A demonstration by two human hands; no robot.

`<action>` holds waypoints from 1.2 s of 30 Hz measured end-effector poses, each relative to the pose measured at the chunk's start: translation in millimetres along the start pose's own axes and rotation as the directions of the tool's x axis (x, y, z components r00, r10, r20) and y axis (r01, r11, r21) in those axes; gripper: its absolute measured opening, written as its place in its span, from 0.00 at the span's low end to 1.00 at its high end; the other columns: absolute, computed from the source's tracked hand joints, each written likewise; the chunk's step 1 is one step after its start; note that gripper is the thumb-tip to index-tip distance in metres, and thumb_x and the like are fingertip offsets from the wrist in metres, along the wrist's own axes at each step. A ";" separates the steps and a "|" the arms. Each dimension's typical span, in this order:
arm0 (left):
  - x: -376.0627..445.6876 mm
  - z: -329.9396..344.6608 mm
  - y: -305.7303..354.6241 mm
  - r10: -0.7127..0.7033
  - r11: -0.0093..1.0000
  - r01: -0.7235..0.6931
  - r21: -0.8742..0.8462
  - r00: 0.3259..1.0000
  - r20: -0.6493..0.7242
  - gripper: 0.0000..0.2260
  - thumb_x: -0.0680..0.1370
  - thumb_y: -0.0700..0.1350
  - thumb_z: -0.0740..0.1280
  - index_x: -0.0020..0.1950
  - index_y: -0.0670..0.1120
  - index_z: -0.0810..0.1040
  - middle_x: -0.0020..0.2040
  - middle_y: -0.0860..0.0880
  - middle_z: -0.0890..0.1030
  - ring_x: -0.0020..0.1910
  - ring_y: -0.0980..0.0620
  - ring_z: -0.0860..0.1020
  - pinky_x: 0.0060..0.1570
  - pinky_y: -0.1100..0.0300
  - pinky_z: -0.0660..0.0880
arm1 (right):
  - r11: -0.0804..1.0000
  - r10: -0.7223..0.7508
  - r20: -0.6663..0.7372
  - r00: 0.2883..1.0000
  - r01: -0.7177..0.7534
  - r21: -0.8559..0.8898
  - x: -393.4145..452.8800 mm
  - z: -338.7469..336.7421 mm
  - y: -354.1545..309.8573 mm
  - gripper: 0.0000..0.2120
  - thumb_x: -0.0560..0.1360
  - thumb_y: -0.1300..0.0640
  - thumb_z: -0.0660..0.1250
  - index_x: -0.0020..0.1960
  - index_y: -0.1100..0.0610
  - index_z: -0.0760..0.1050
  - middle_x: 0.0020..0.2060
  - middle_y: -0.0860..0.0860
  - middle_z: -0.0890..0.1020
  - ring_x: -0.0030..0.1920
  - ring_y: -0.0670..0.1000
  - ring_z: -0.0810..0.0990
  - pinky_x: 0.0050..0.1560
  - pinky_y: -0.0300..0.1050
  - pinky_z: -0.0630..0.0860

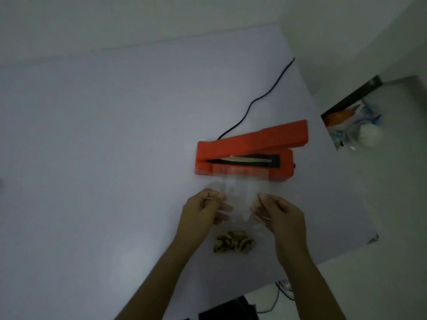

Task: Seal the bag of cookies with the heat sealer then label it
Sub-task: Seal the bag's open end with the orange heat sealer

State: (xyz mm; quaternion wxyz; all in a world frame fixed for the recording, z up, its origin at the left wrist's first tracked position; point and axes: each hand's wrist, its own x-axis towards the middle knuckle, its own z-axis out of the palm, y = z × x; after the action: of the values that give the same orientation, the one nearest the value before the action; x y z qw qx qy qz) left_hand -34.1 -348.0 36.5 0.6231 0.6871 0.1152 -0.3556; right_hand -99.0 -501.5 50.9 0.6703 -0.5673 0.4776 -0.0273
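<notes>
A clear plastic bag (239, 195) lies on the pale table (104, 158), with brown cookies (234, 244) bunched at its near end. Its open top edge rests over the front of the orange heat sealer (245, 155), whose lid is raised at the right end above the dark sealing strip. My left hand (203, 211) pinches the bag's left side and my right hand (279, 215) pinches its right side, both a short way in front of the sealer.
A black power cord (261, 98) runs from the sealer's back toward the table's far right edge. Right of the table, an open box (353, 121) holds mixed packets. Cables and a dark object lie on the floor at the bottom.
</notes>
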 end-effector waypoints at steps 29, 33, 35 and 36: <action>26.3 23.8 13.3 0.031 0.991 -0.021 0.131 0.997 -0.076 0.12 0.79 0.48 0.65 0.48 0.40 0.83 0.40 0.49 0.86 0.38 0.48 0.84 0.44 0.55 0.82 | 0.997 -0.007 0.055 0.998 0.012 -0.075 34.0 -4.2 -11.4 0.07 0.76 0.57 0.69 0.43 0.60 0.82 0.37 0.55 0.84 0.35 0.51 0.83 0.35 0.39 0.80; 29.5 24.1 12.5 0.037 0.990 -0.025 0.139 0.996 -0.085 0.11 0.79 0.48 0.66 0.47 0.41 0.83 0.39 0.51 0.86 0.37 0.47 0.84 0.44 0.54 0.81 | 0.998 0.000 0.047 0.999 0.003 -0.065 35.0 -3.1 -10.5 0.07 0.76 0.56 0.70 0.44 0.59 0.83 0.36 0.53 0.85 0.35 0.50 0.83 0.36 0.40 0.81; 30.9 25.0 12.1 0.038 0.989 -0.024 0.147 0.995 -0.095 0.11 0.79 0.47 0.66 0.47 0.40 0.83 0.38 0.52 0.86 0.36 0.48 0.84 0.43 0.55 0.81 | 0.998 0.006 0.043 0.999 -0.004 -0.062 35.3 -2.9 -10.4 0.07 0.76 0.56 0.70 0.44 0.59 0.83 0.35 0.53 0.85 0.35 0.49 0.84 0.37 0.40 0.81; 31.4 25.2 12.0 0.038 0.989 -0.023 0.148 0.994 -0.098 0.11 0.79 0.47 0.66 0.48 0.40 0.83 0.37 0.52 0.86 0.35 0.48 0.84 0.42 0.55 0.81 | 0.998 0.008 0.042 0.999 -0.005 -0.062 35.3 -2.6 -10.5 0.07 0.76 0.56 0.70 0.44 0.59 0.83 0.35 0.53 0.85 0.35 0.49 0.84 0.37 0.39 0.81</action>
State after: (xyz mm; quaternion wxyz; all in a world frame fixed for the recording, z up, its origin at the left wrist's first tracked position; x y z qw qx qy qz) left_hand -13.0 -383.0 26.6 0.5695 0.7498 0.1095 -0.3185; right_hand -76.3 -527.5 37.8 0.6624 -0.5868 0.4657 0.0018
